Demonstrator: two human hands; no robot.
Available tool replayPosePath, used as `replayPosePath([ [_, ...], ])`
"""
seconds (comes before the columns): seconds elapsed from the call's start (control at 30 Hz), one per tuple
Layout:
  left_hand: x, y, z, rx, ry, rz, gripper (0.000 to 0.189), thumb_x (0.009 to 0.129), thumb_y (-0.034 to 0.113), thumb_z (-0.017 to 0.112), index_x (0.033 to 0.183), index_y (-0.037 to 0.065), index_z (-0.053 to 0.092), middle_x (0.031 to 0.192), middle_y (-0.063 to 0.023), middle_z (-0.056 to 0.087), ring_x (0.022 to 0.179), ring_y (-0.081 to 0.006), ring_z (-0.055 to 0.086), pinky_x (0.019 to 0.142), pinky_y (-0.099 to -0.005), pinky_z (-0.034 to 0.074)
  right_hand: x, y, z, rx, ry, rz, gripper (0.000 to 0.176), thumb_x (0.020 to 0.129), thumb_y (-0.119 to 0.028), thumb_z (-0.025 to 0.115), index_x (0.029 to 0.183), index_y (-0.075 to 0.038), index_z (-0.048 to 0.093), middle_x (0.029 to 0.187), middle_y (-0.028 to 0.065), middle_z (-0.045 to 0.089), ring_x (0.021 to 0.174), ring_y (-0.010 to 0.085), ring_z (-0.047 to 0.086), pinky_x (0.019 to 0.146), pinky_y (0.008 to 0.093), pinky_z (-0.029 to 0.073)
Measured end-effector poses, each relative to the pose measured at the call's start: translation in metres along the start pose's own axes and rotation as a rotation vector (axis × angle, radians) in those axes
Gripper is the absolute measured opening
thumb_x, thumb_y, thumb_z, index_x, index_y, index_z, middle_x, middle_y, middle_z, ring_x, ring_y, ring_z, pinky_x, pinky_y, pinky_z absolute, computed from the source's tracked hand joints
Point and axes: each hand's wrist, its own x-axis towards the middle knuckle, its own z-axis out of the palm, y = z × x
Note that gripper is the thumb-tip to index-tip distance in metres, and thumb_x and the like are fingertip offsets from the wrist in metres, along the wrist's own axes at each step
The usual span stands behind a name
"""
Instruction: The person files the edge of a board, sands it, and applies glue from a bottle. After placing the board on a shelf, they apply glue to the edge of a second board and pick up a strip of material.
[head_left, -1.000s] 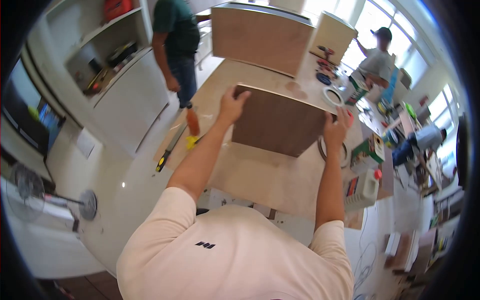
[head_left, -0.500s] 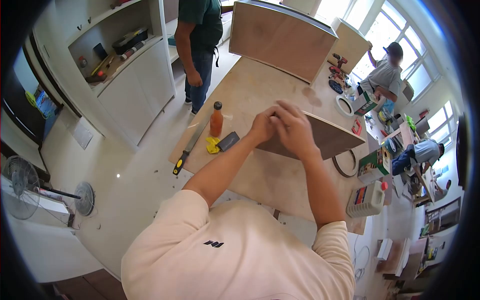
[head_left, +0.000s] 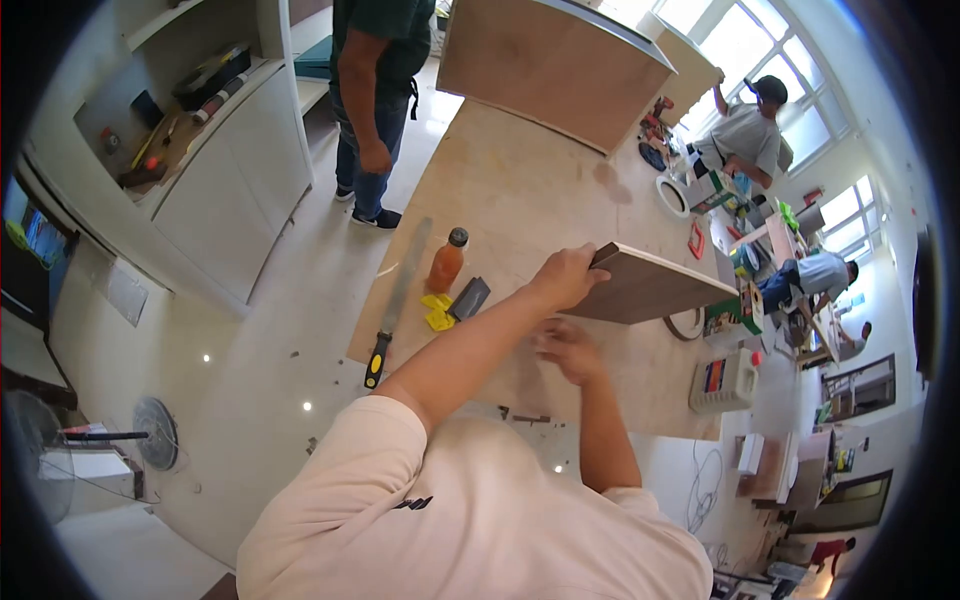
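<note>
My left hand (head_left: pixel 566 279) grips the near left corner of a brown wooden panel (head_left: pixel 655 286), its fingers wrapped round the edge. The panel is tilted up above the plywood tabletop (head_left: pixel 520 160). Below and just left of the panel, my right hand (head_left: pixel 570 351) is apart from it, slightly blurred, with fingers spread and nothing visible in them. To the left lie a long flat file (head_left: pixel 398 300) with a black-and-yellow handle, a yellow crumpled piece (head_left: pixel 438 312) and a dark grey block (head_left: pixel 469 298). An orange bottle (head_left: pixel 448 260) with a black cap stands beside them.
A large wooden box (head_left: pixel 555 75) stands at the table's far end. Along the right are a tape roll (head_left: pixel 672 196), a red-handled tool (head_left: pixel 696 239) and a white jug (head_left: pixel 725 383). One person (head_left: pixel 370 110) stands at the left; another (head_left: pixel 745 135) works at the back right.
My hands were together over the panel's edge; now the left holds its corner and the right has dropped below. The panel is raised and tilted more. The whole view has shifted.
</note>
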Motion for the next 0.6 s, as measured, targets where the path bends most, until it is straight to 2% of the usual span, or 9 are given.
replayPosePath([
  [0.03,0.0,0.0,0.001,-0.011,-0.015,-0.004,0.036,0.09,0.032,0.072,0.1,-0.001,0.059,0.091,-0.0257,0.068,0.089,-0.0448,0.065,0.076,-0.0487,0.051,0.015,0.017,0.015,0.026,0.013,0.244,0.032,0.091,-0.015,0.07,0.12,-0.004,0.061,0.124,0.0079,0.062,0.11,0.0174,0.06,0.093,0.0362,0.05],
  [0.1,0.003,-0.002,0.001,-0.028,-0.039,-0.008,0.037,0.09,0.033,0.072,0.101,0.0,0.059,0.091,-0.0262,0.068,0.09,-0.0452,0.065,0.076,-0.0498,0.05,0.031,0.019,0.079,0.412,-0.167,0.209,0.043,0.096,-0.029,0.068,0.128,-0.003,0.057,0.128,0.0113,0.061,0.113,0.0204,0.061,0.1,0.0406,0.048],
  [0.13,0.003,-0.001,0.0,-0.027,-0.055,-0.015,0.038,0.09,0.033,0.072,0.103,-0.001,0.059,0.092,-0.0266,0.068,0.091,-0.0454,0.065,0.076,-0.0498,0.05,0.064,0.059,0.084,0.06,-0.187,-0.074,0.053,0.097,-0.04,0.064,0.131,-0.002,0.053,0.133,0.0127,0.057,0.117,0.0215,0.059,0.104,0.0403,0.046],
  [0.2,0.002,0.0,-0.001,-0.021,-0.082,-0.025,0.04,0.09,0.033,0.072,0.106,-0.001,0.059,0.094,-0.0272,0.068,0.093,-0.0457,0.064,0.077,-0.0498,0.051,0.114,0.085,0.105,0.424,-0.261,0.152,0.069,0.097,-0.057,0.055,0.138,-0.002,0.046,0.142,0.0146,0.049,0.123,0.0241,0.055,0.108,0.0455,0.043],
  [0.27,-0.002,-0.003,0.001,-0.008,-0.032,0.007,0.043,0.09,0.034,0.072,0.11,-0.001,0.059,0.096,-0.0281,0.067,0.095,-0.0457,0.064,0.078,-0.0497,0.051,0.142,0.074,0.144,1.228,-0.327,0.538,0.074,0.096,-0.057,0.056,0.142,-0.002,0.039,0.145,0.0192,0.041,0.129,0.0331,0.049,0.106,0.0515,0.046],
  [0.33,-0.003,-0.003,0.005,0.007,-0.033,0.029,0.047,0.09,0.036,0.072,0.114,-0.002,0.059,0.098,-0.0293,0.066,0.097,-0.0459,0.064,0.079,-0.0496,0.051,0.151,0.041,0.186,1.332,0.041,0.412,0.066,0.096,-0.046,0.061,0.139,-0.002,0.039,0.137,0.0222,0.043,0.127,0.0422,0.047,0.101,0.0546,0.05],
  [0.37,-0.002,-0.003,0.005,0.023,-0.051,0.025,0.049,0.09,0.037,0.071,0.117,-0.002,0.058,0.099,-0.0301,0.066,0.098,-0.046,0.064,0.079,-0.0497,0.051,0.151,0.005,0.204,1.345,0.431,0.427,0.058,0.097,-0.042,0.061,0.135,-0.002,0.044,0.13,0.0209,0.049,0.123,0.0437,0.05,0.099,0.0571,0.051],
  [0.57,-0.006,0.01,0.0,0.101,-0.103,-0.028,0.043,0.091,0.034,0.071,0.112,-0.001,0.061,0.097,-0.0278,0.068,0.095,-0.0472,0.064,0.077,-0.049,0.052,0.198,0.028,0.196,1.583,0.331,0.402,0.028,0.096,-0.028,0.062,0.11,-0.004,0.059,0.105,0.0133,0.061,0.096,0.0287,0.062,0.087,0.0447,0.059],
  [0.6,-0.004,0.006,0.003,0.11,-0.117,-0.072,0.044,0.09,0.035,0.072,0.112,-0.001,0.061,0.096,-0.0277,0.068,0.095,-0.0472,0.064,0.077,-0.0486,0.052,0.195,0.041,0.194,1.554,-0.023,0.189,0.026,0.096,-0.027,0.062,0.108,-0.004,0.06,0.101,0.0121,0.062,0.092,0.0269,0.063,0.085,0.041,0.06],
])
